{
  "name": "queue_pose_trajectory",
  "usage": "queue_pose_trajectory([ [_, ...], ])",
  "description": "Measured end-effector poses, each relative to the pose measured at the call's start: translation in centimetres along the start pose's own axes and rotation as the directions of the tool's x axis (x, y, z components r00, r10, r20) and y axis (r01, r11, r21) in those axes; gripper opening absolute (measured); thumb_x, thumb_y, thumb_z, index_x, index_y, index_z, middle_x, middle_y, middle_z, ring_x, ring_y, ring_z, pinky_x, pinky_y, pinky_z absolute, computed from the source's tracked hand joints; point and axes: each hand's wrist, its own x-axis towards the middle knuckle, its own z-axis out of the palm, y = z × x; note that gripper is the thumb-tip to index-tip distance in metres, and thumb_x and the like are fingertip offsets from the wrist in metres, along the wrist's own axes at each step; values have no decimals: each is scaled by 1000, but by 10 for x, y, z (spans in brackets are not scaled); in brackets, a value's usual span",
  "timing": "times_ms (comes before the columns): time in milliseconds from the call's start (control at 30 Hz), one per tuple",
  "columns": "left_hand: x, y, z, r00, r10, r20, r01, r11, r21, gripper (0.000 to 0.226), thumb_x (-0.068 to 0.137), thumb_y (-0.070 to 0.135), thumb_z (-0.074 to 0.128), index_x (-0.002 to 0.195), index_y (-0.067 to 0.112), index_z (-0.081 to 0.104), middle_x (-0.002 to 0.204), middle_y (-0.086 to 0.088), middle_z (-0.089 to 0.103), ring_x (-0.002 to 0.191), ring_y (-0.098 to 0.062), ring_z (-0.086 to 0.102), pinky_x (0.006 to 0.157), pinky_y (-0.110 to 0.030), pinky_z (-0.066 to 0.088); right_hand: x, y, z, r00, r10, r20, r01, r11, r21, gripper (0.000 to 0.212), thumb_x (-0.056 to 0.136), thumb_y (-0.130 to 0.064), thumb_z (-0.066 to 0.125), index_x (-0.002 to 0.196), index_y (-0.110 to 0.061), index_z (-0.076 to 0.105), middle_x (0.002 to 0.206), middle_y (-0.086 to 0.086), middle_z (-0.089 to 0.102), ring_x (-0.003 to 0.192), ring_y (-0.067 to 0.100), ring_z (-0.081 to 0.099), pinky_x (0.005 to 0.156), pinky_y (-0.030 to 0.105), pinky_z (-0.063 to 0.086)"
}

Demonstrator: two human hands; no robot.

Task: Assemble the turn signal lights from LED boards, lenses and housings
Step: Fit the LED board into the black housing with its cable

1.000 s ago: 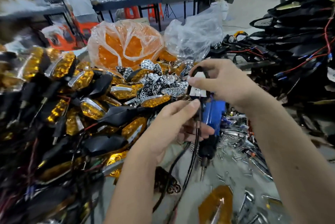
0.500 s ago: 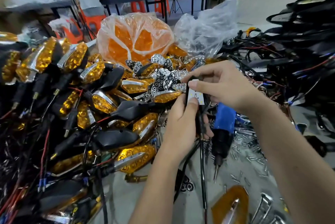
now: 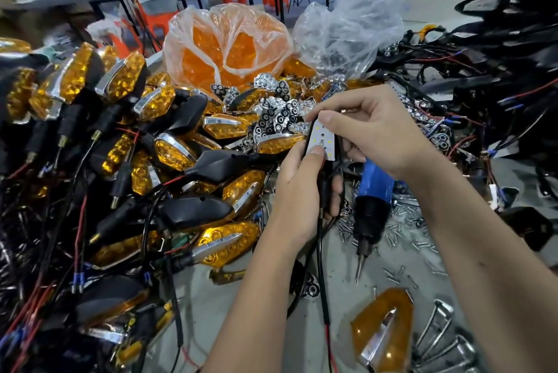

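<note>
Bags at the back: clear plastic bag (image 3: 226, 40) stuffed with glossy amber lenses, knotted on top; second clear bag (image 3: 350, 22) beside it, contents dark, can't make out. LED board (image 3: 320, 139) is mid-frame, held up over the bench: small white tapered plate, yellow LED dots, one hole, sitting against a black housing (image 3: 327, 188) with black lead hanging down. Left hand (image 3: 302, 191) curled round housing, thumb pressing the board's lower end. Right hand (image 3: 374, 131) pinches the board's top. Blue screwdriver (image 3: 373, 203) lies beneath among loose metal screws (image 3: 404, 230). Finished amber/chrome lights (image 3: 126, 143) piled left.
</note>
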Motion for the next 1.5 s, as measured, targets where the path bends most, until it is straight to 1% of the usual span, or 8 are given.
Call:
queue_pose_trajectory([
  [133, 0, 0, -1, 1000, 18, 1, -18, 1000, -8, 26, 113, 26, 36, 95, 24, 56, 64, -9, 55, 43, -21, 43, 47, -29, 32, -1, -3, 0, 1000, -5, -2, 5, 1000, 3, 19, 102, -9, 65, 97, -14, 82, 53, 15, 45, 45, 34, 27, 41, 27, 28],
  [433, 0, 0, -9, 994, 107, 39, -107, 994, 6, 27, 111, 28, 36, 102, 27, 61, 69, -12, 56, 50, -24, 46, 49, -32, 39, 2, -8, 1, 996, -60, 59, 64, 996, -59, 16, 100, -11, 68, 103, -18, 82, 79, 35, 61, 49, 39, 37, 45, 26, 34],
  [633, 1, -2, -10, 992, 121, 45, -122, 992, 16, 26, 108, 31, 37, 116, 27, 61, 71, -11, 58, 58, -26, 48, 51, -32, 44, 5, -7, -1, 989, -121, 80, 135, 969, -209, 17, 99, -11, 67, 105, -18, 81, 84, -9, 70, 59, 5, 52, 56, 13, 42],
  [833, -1, 0, -10, 991, 123, 52, -124, 992, 33, 27, 113, 24, 33, 122, 18, 57, 74, -15, 59, 56, -25, 49, 51, -30, 45, 6, -13, 0, 984, -152, 95, 177, 914, -365, 18, 99, -8, 67, 107, -18, 80, 94, -5, 73, 83, 5, 64, 79, 20, 49],
  [1000, 0, -2, -11, 994, 87, 63, -89, 996, 30, 21, 113, 22, 32, 121, 12, 49, 76, -14, 63, 53, -26, 51, 51, -32, 45, 5, -11, -2, 988, -125, 95, 152, 910, -386, 18, 100, -5, 67, 105, -15, 81, 91, -13, 73, 80, -1, 65, 77, 14, 48],
  [1200, 4, -1, -11, 993, 118, 10, -117, 993, -6, 19, 107, 22, 36, 121, 23, 49, 99, -15, 68, 63, -25, 65, 52, -35, 54, 4, -11, 3, 978, 3, 209, 79, 920, -383, 20, 101, -10, 65, 103, -20, 82, 86, 9, 76, 64, 33, 57, 58, 32, 44],
  [1333, 5, 2, -14, 997, 79, 5, -78, 989, -127, 31, 110, 25, 28, 128, 10, 48, 82, -15, 68, 57, -32, 63, 51, -35, 55, 4, -10, 8, 972, 26, 234, 75, 909, -409, 19, 100, -7, 66, 98, -16, 82, 66, -14, 68, 49, 3, 48, 53, 11, 37],
  [1500, 4, 11, -17, 999, -20, 38, 30, 958, -286, 46, 114, 42, 21, 139, 14, 47, 97, -31, 67, 66, -39, 66, 57, -41, 57, 5, -14, 8, 970, 52, 237, 53, 907, -417, 19, 101, -12, 66, 97, -22, 82, 89, 9, 78, 61, 33, 57, 61, 40, 50],
])
